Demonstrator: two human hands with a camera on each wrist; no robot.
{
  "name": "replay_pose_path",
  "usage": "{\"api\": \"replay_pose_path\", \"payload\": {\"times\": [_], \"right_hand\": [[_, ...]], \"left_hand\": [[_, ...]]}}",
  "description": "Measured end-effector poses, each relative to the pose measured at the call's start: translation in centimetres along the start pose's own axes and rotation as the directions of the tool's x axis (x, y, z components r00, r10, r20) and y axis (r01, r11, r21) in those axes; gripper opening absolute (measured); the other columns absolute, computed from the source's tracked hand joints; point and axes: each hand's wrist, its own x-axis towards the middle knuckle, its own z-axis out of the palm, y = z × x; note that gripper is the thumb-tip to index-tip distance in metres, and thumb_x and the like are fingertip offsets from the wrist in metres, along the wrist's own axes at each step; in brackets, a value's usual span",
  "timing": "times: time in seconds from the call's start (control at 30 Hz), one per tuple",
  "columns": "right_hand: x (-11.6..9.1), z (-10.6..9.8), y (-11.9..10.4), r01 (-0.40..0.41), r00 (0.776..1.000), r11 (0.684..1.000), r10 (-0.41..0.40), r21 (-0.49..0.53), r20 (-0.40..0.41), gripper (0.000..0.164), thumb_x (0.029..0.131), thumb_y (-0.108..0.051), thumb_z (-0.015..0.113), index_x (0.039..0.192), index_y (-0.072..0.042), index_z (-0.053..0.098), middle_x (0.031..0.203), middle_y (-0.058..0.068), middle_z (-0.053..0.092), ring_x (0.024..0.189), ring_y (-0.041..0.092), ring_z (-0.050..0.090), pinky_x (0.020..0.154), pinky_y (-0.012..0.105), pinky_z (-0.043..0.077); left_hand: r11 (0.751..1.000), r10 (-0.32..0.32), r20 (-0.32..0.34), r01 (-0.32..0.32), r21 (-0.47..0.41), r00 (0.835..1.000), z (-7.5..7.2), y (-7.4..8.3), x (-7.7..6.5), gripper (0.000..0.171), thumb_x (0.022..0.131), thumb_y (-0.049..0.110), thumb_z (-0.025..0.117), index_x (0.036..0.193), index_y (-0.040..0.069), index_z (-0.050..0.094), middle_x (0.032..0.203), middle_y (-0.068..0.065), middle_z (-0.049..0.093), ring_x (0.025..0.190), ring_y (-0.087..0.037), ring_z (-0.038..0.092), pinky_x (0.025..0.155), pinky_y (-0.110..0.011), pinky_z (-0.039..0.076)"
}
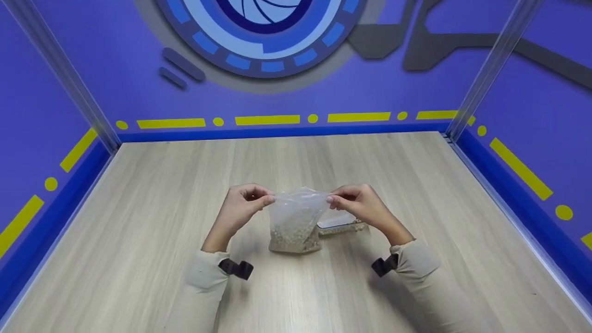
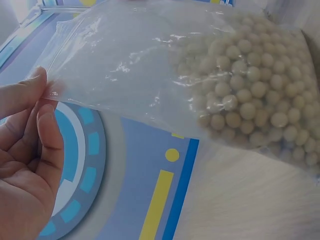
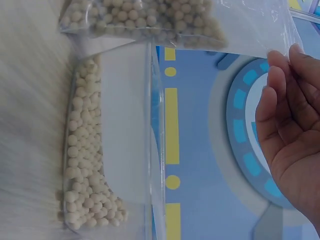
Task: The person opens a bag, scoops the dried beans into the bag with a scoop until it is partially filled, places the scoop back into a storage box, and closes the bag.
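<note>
A clear plastic zip bag point(image 1: 296, 222) stands upright, its lower part filled with small round beige beads point(image 2: 255, 90). My left hand point(image 1: 243, 206) pinches one top corner of the bag between thumb and fingers. At the opposite top corner, my right hand point(image 1: 360, 203) pinches the bag's edge the same way. Between the two hands the top edge is stretched out flat. Just behind and to the right of the bag, partly hidden by it and by my right hand, sits a clear plastic box point(image 3: 155, 130) with a layer of similar beads point(image 3: 87, 145) in it.
The wood-grain table point(image 1: 162, 208) bears the bag and the box. Blue printed walls point(image 1: 402, 97) enclose its back and both sides. A black wrist mount point(image 1: 237, 268) sits on the left sleeve and another black mount point(image 1: 385, 266) on the right.
</note>
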Motion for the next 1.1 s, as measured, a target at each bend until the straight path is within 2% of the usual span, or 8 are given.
{"api": "replay_pose_path", "payload": {"times": [0.2, 0.33, 0.5, 0.67, 0.87, 1.03, 1.1], "right_hand": [[0.4, 0.1, 0.3, -0.012, 1.000, 0.999, 0.012, -0.042, -0.004, 0.019, 0.090, -0.025, 0.066, 0.093, -0.008, 0.074, 0.083, 0.007, 0.071, 0.069, 0.009, 0.058, 0.063, 0.019, 0.048], [0.6, 0.3, 0.4, -0.007, 1.000, 0.998, 0.007, -0.065, 0.000, 0.018, 0.091, -0.025, 0.066, 0.094, -0.008, 0.073, 0.086, 0.005, 0.071, 0.073, 0.009, 0.059, 0.066, 0.021, 0.050], [0.8, 0.7, 0.4, -0.028, 0.999, 0.999, 0.027, -0.043, -0.029, 0.018, 0.090, -0.023, 0.067, 0.094, -0.006, 0.071, 0.088, 0.007, 0.070, 0.076, 0.010, 0.062, 0.068, 0.021, 0.052], [0.9, 1.1, 0.4, -0.046, 0.996, 0.999, 0.046, -0.005, -0.070, 0.017, 0.088, -0.019, 0.069, 0.091, -0.002, 0.071, 0.085, 0.011, 0.070, 0.073, 0.009, 0.062, 0.066, 0.019, 0.051], [0.9, 1.4, 0.4, -0.067, 0.992, 0.997, 0.070, 0.029, -0.106, 0.014, 0.087, -0.010, 0.069, 0.088, 0.003, 0.070, 0.082, 0.017, 0.069, 0.065, 0.004, 0.056, 0.059, 0.015, 0.044], [0.6, 1.4, -1.3, -0.059, 0.991, 0.996, 0.066, 0.062, -0.113, 0.011, 0.087, -0.001, 0.066, 0.086, 0.010, 0.067, 0.080, 0.023, 0.066, 0.062, 0.002, 0.050, 0.056, 0.014, 0.039], [0.6, 1.5, -1.2, -0.043, 0.991, 0.996, 0.052, 0.078, -0.122, 0.010, 0.086, 0.000, 0.067, 0.085, 0.010, 0.067, 0.079, 0.022, 0.066, 0.063, 0.002, 0.050, 0.056, 0.015, 0.039]], "left_hand": [[1.000, 0.004, 0.001, -0.004, -0.008, 1.000, 0.3, -0.1, 0.3, 0.007, 0.084, 0.012, 0.073, 0.087, 0.006, 0.072, 0.076, 0.001, 0.063, 0.068, -0.013, 0.054, 0.059, -0.021, 0.044], [1.000, -0.007, -0.004, 0.007, -0.009, 1.000, 0.5, -0.2, 0.4, 0.006, 0.084, 0.010, 0.072, 0.088, 0.005, 0.072, 0.075, 0.002, 0.063, 0.068, -0.012, 0.053, 0.059, -0.020, 0.044], [1.000, -0.021, 0.007, 0.021, -0.018, 1.000, 0.5, -0.4, 0.7, 0.010, 0.084, 0.011, 0.072, 0.089, 0.002, 0.072, 0.077, 0.001, 0.065, 0.068, -0.011, 0.054, 0.060, -0.020, 0.046], [0.999, -0.035, 0.004, 0.035, 0.000, 0.999, 0.6, -0.4, 0.7, 0.010, 0.084, 0.010, 0.072, 0.088, 0.001, 0.071, 0.075, 0.001, 0.063, 0.067, -0.011, 0.052, 0.058, -0.020, 0.044], [0.997, -0.049, -0.025, 0.050, 0.051, 0.999, 0.8, -0.4, 0.7, 0.006, 0.084, 0.007, 0.071, 0.085, 0.002, 0.070, 0.076, 0.000, 0.063, 0.070, -0.012, 0.052, 0.061, -0.022, 0.043], [0.995, -0.041, -0.061, 0.046, 0.092, 0.997, 1.0, -0.3, 0.6, 0.004, 0.083, 0.006, 0.071, 0.081, 0.004, 0.070, 0.077, -0.002, 0.064, 0.071, -0.013, 0.053, 0.062, -0.024, 0.043], [0.994, -0.034, -0.073, 0.042, 0.106, 0.997, 1.1, -0.3, 0.7, 0.003, 0.083, 0.005, 0.071, 0.080, 0.005, 0.070, 0.077, -0.002, 0.065, 0.071, -0.013, 0.054, 0.063, -0.024, 0.044]]}}
